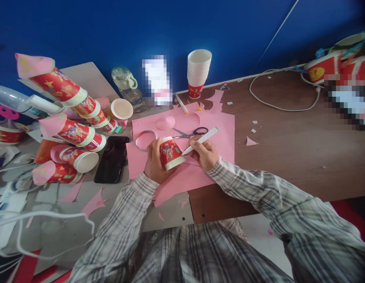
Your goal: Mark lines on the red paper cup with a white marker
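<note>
Head view: our left hand [154, 164] wraps a red tapered paper cup [170, 151], likely light, crushable, best cradled mid-wall; our right hand [205, 153] pinches a white plastic marker [204, 138].

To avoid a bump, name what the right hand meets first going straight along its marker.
Likely the red printed paper cup; the white marker seems to touch it, though depth is unclear.

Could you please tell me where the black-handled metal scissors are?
In the head view, the scissors lie near the centre on pink paper, just beyond the red patterned paper cup and the right hand.
</note>
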`<act>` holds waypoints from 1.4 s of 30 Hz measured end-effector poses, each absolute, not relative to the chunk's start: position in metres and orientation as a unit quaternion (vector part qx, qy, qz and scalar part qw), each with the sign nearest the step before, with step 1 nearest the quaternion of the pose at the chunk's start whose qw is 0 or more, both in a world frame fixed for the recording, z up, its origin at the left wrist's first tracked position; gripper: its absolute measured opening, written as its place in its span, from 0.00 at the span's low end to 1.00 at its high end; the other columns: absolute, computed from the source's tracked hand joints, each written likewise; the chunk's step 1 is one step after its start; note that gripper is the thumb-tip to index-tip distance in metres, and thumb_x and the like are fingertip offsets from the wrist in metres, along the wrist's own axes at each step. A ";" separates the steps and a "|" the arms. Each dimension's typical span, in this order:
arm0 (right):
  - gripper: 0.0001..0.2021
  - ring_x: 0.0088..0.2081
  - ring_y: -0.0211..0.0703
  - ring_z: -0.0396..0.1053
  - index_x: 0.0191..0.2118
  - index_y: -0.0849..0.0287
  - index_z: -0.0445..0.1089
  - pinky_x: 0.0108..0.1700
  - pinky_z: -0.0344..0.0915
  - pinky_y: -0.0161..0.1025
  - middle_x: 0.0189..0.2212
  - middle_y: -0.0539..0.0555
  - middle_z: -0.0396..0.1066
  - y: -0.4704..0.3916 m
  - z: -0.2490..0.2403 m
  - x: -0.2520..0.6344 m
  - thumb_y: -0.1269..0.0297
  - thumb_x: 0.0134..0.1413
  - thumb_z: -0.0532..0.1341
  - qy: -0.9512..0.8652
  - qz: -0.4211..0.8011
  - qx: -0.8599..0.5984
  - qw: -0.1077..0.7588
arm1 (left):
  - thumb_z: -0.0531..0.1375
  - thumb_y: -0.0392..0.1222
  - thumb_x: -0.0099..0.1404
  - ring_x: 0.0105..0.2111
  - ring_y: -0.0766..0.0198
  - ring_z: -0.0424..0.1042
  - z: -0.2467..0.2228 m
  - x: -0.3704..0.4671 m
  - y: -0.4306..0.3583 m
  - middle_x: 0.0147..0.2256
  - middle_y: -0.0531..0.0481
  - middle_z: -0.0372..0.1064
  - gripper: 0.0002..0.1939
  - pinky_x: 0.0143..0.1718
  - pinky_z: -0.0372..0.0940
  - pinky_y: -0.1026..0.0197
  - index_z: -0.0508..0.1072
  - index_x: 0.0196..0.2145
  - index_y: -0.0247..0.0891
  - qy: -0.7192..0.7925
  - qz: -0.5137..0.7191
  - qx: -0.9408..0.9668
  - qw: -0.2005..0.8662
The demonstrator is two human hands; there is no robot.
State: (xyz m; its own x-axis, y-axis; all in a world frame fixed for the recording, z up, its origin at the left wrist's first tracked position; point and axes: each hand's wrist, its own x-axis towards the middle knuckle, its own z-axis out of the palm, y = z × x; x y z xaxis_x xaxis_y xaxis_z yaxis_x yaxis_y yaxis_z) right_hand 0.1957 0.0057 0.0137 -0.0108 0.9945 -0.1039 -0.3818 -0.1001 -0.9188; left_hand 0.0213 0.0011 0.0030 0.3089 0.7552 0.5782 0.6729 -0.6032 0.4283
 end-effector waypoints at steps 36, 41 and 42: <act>0.10 0.12 0.32 0.52 0.17 0.61 0.61 0.13 0.43 0.30 0.09 0.47 0.57 0.008 0.015 0.197 0.60 0.38 0.57 -0.313 0.630 -0.433 0.564 | 0.57 0.62 0.53 0.51 0.47 0.57 0.001 0.019 0.001 0.51 0.32 0.53 0.47 0.51 0.62 0.40 0.41 0.59 0.30 0.447 0.382 0.806 0.063; 0.11 0.12 0.32 0.53 0.18 0.61 0.61 0.13 0.45 0.30 0.10 0.47 0.58 0.009 0.011 0.196 0.59 0.38 0.58 -0.334 0.625 -0.434 0.557 | 0.57 0.62 0.53 0.50 0.46 0.57 0.000 0.018 0.001 0.51 0.32 0.52 0.48 0.48 0.63 0.41 0.40 0.59 0.31 0.450 0.378 0.806 0.071; 0.11 0.12 0.32 0.53 0.18 0.61 0.61 0.13 0.45 0.30 0.10 0.47 0.58 0.010 0.010 0.196 0.59 0.38 0.58 -0.332 0.621 -0.437 0.559 | 0.57 0.62 0.52 0.50 0.47 0.57 -0.001 0.018 0.001 0.51 0.32 0.52 0.48 0.48 0.64 0.41 0.41 0.59 0.31 0.453 0.376 0.805 0.073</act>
